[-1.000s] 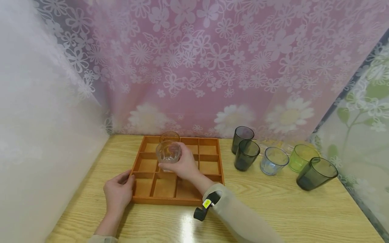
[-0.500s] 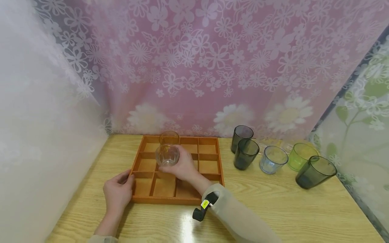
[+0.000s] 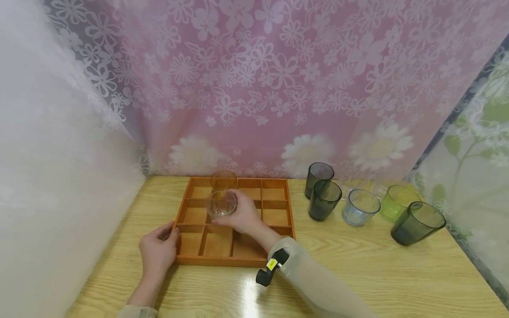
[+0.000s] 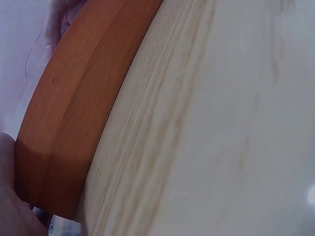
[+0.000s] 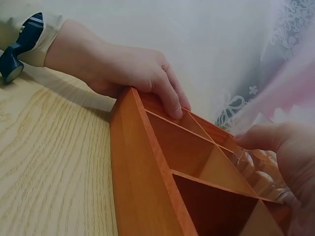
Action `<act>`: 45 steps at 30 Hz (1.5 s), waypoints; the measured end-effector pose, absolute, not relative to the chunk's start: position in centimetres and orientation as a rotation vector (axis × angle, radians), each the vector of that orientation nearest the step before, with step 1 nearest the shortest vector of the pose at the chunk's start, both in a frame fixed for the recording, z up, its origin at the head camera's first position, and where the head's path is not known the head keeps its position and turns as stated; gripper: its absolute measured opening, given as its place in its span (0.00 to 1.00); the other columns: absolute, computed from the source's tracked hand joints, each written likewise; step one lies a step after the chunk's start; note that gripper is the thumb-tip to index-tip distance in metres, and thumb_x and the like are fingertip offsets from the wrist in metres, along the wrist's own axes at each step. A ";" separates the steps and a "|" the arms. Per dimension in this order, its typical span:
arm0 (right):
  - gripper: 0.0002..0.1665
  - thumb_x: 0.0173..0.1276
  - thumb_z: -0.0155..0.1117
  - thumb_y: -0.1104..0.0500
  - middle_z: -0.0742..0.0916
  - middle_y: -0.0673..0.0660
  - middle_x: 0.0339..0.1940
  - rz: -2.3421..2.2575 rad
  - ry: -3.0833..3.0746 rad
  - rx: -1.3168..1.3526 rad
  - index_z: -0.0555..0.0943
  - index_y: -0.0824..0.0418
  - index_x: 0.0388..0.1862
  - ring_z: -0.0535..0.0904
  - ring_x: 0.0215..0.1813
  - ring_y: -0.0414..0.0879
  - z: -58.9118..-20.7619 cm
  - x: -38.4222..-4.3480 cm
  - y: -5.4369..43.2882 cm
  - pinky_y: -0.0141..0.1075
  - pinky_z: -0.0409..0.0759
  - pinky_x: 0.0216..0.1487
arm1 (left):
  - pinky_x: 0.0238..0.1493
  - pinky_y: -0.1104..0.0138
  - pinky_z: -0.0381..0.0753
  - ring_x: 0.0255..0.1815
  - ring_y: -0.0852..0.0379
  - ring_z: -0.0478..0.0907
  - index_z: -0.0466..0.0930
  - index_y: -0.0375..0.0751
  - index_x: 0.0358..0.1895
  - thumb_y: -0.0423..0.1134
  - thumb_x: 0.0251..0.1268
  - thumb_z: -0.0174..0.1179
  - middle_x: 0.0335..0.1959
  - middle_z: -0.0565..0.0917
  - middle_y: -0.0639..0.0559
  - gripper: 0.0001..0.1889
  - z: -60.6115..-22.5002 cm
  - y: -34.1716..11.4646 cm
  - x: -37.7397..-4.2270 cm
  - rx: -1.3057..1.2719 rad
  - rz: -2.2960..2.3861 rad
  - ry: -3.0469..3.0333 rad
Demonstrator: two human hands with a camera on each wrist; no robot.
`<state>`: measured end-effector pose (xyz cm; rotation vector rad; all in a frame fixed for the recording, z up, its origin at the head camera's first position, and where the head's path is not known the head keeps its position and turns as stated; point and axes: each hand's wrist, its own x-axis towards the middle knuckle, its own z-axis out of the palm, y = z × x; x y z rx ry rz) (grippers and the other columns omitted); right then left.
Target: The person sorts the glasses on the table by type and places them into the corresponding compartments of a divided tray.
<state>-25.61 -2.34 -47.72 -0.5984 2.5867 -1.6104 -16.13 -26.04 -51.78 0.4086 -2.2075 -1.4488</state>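
My right hand [image 3: 243, 213] holds a clear drinking glass [image 3: 218, 204] by its side, thumb and fingers around it. The glass is at the middle compartment of a wooden divided tray [image 3: 222, 261]; its base is partly hidden, so whether it touches the bottom I cannot tell. Behind it, an amber glass [image 3: 224, 177] stands in the back row. My left hand [image 3: 158, 249] grips the tray's left wall near the front corner. In the right wrist view, digits of the left hand [image 5: 130, 69] reach over that wall; the clear glass [image 5: 263, 172] shows beside my right thumb.
Right of the tray stand two dark grey glasses [image 3: 319, 179] [image 3: 324, 203], a pale blue glass [image 3: 359, 210], a green glass [image 3: 393, 205] and a dark green glass [image 3: 415, 225]. Faint clear glasses are behind them. A floral curtain [image 3: 254, 88] closes off the back of the table [image 3: 338, 260].
My right hand has lowered the clear glass slightly at the middle compartment. The left hand keeps its grip on the tray wall. The whole head view has shifted a little.
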 end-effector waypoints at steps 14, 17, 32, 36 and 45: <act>0.60 0.52 0.91 0.53 0.80 0.61 0.71 -1.703 2.450 -0.545 0.68 0.66 0.79 0.76 0.71 0.55 -46.4 -24.8 -0.1 0.47 0.73 0.73 | 0.38 0.87 0.75 0.50 0.41 0.87 0.89 0.28 0.53 0.29 0.70 0.68 0.47 0.89 0.33 0.12 -51.7 -26.0 -16.2 0.425 -1.388 -2.240; 0.59 0.51 0.91 0.56 0.80 0.65 0.71 -1.766 2.414 -0.549 0.69 0.68 0.77 0.75 0.71 0.61 -45.9 -24.4 1.1 0.53 0.72 0.74 | 0.37 0.87 0.75 0.49 0.41 0.87 0.89 0.27 0.52 0.28 0.70 0.68 0.46 0.89 0.33 0.12 -51.7 -25.9 -16.3 0.408 -1.370 -2.247; 0.53 0.56 0.89 0.54 0.81 0.57 0.71 -1.783 2.520 -0.583 0.71 0.62 0.76 0.75 0.73 0.54 -43.9 -22.7 8.9 0.48 0.69 0.77 | 0.37 0.86 0.76 0.42 0.62 0.86 0.91 0.30 0.50 0.30 0.68 0.70 0.44 0.90 0.34 0.11 -51.9 -26.3 -16.2 0.432 -1.320 -2.258; 0.51 0.59 0.87 0.55 0.81 0.58 0.71 -1.819 2.581 -0.618 0.71 0.62 0.77 0.74 0.74 0.55 -43.1 -22.8 11.5 0.47 0.69 0.76 | 0.36 0.85 0.76 0.37 0.77 0.80 0.91 0.29 0.51 0.31 0.69 0.70 0.45 0.90 0.33 0.12 -52.0 -26.5 -16.0 0.441 -1.339 -2.261; 0.47 0.59 0.85 0.66 0.81 0.62 0.69 -1.958 2.625 -0.620 0.71 0.67 0.74 0.75 0.72 0.57 -42.2 -22.1 16.8 0.49 0.71 0.74 | 0.35 0.85 0.76 0.43 0.57 0.87 0.90 0.28 0.52 0.31 0.70 0.69 0.46 0.89 0.33 0.12 -51.7 -26.0 -16.1 0.431 -1.344 -2.278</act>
